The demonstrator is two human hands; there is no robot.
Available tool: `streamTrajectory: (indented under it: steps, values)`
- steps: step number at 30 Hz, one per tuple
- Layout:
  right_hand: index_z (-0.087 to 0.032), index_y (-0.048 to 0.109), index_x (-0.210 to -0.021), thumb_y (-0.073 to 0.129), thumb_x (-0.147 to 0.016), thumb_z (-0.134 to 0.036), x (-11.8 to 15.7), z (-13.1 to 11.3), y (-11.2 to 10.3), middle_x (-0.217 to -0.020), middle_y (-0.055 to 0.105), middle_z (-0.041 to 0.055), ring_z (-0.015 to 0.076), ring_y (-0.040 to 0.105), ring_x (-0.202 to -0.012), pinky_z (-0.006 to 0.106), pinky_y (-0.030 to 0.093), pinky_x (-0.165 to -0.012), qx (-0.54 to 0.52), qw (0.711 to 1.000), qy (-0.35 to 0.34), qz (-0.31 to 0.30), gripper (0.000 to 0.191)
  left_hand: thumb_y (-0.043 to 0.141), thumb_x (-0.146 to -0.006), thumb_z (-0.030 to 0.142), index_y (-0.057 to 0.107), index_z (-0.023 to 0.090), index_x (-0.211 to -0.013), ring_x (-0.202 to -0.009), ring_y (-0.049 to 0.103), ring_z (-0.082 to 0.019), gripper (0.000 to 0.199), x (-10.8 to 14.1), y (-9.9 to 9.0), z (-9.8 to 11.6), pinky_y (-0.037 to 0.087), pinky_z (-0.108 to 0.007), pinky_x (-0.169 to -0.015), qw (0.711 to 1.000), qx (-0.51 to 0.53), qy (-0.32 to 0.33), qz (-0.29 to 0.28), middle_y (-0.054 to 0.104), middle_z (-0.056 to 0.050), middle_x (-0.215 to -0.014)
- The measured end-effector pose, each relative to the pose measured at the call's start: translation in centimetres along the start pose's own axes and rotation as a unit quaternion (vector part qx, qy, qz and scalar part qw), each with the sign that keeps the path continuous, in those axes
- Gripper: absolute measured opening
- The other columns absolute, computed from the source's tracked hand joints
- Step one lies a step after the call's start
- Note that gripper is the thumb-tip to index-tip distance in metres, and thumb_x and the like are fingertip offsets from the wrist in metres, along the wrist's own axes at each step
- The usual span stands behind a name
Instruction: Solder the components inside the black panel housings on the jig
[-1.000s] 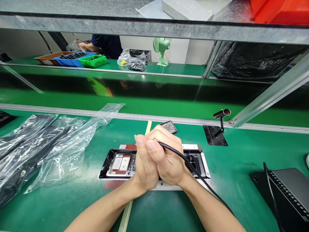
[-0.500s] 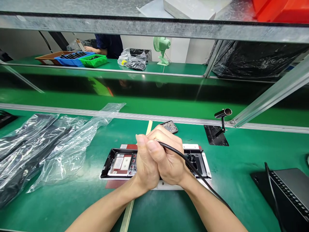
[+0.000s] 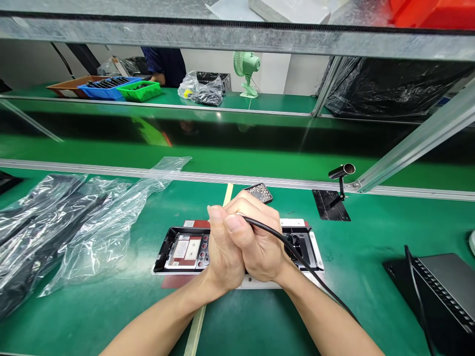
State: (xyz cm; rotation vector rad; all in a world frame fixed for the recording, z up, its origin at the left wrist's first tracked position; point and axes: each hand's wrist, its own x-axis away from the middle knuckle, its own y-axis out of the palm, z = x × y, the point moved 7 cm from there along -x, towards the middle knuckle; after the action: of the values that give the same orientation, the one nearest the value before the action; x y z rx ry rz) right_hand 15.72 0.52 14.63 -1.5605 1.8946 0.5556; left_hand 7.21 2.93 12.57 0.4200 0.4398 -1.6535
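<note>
A green fan (image 3: 246, 66) stands right of a blue bin (image 3: 100, 93).

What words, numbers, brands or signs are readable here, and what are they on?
No text can be read.
White label within the black frame: faint print, too small to read.
White patch on the brown bin: too blurred to tell whether it bears text.

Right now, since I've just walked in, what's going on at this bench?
A person's two bare hands are pressed together, the left hand against the right hand. A black cable comes out at the top of the grip and runs across the right hand. The hands hide the middle of a shallow black casing on the green bench; whether they touch it, I can't tell. Plastic-wrapped items lie off to the left.
</note>
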Motion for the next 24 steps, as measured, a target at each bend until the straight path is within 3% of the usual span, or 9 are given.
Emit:
streamTrajectory:
  steps: [7,12,18,24]
  values:
    - [-0.023,0.059,-0.074,0.049,-0.100,-0.032,0.0,-0.1,-0.1,-0.072,0.063,0.0023,0.0157,0.054,-0.068,0.034,0.046,-0.063,-0.006,1.000,-0.002,-0.001,0.029,0.038,-0.096,0.071,0.034,0.023,-0.066,-0.049,0.033,-0.012,0.057,-0.1,0.3,-0.1,0.040,-0.026,-0.042,1.000,0.003,-0.001,-0.019,0.033,0.004,-0.061]
    - [-0.023,0.059,-0.073,0.050,-0.100,-0.033,0.0,-0.1,-0.1,-0.071,0.062,0.0019,0.0156,0.054,-0.067,0.034,0.044,-0.064,-0.002,1.000,-0.001,0.000,0.030,0.039,-0.097,0.072,0.031,0.024,-0.067,-0.050,0.029,-0.013,0.057,0.2,-0.5,-0.7,0.042,-0.028,-0.047,0.999,-0.017,-0.034,0.030,0.029,0.004,-0.061]
    - [-0.024,0.058,-0.072,0.049,-0.100,-0.036,0.1,0.2,-0.1,-0.071,0.061,0.0011,0.0154,0.054,-0.067,0.033,0.045,-0.064,-0.010,1.000,0.016,0.002,0.031,0.045,-0.090,0.080,0.032,0.025,-0.066,-0.050,0.030,-0.014,0.062,0.2,-0.6,-1.0,0.038,-0.030,-0.042,0.999,-0.038,-0.027,0.023,0.028,0.003,-0.061]
    - [-0.024,0.057,-0.071,0.048,-0.100,-0.037,0.1,0.2,0.0,-0.071,0.061,0.0015,0.0161,0.055,-0.068,0.034,0.045,-0.064,-0.007,1.000,0.019,0.001,0.033,0.047,-0.095,0.071,0.035,0.025,-0.069,-0.052,0.033,-0.014,0.055,0.6,-1.1,-1.8,0.044,-0.029,-0.047,0.997,-0.046,-0.041,0.039,0.032,0.003,-0.064]
